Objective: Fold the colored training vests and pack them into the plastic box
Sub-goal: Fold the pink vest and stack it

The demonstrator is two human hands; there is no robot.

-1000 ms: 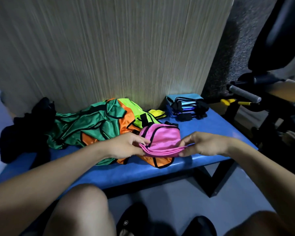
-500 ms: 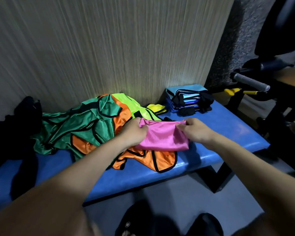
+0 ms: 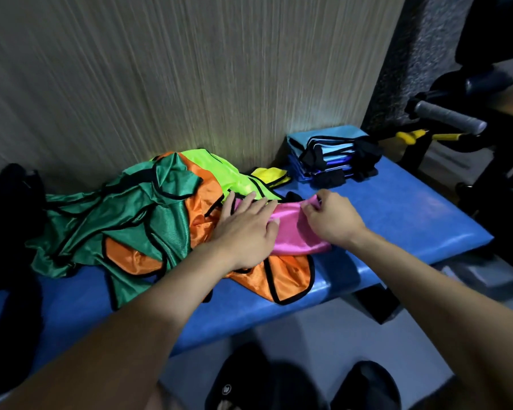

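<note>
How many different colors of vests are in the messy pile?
5: green at left, orange in front, neon green and yellow behind, pink under both hands. More may be hidden underneath.

A blue padded worktop [image 3: 412,214] stands against a wood-grain wall panel [image 3: 190,69]. Dark cloth [image 3: 9,202] lies heaped at its left end. To the right, a grey-wrapped handle [image 3: 450,115] sits above yellow-handled pliers [image 3: 412,136]. Two black slippers [image 3: 365,386] rest on the floor.

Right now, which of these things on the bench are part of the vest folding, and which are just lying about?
Part of the job:
pink vest, under both hands
orange vest
green vest
lime vest
yellow vest
folded blue stack

Lying about:
black cloth
grey-handled gym equipment
black shoes
</note>
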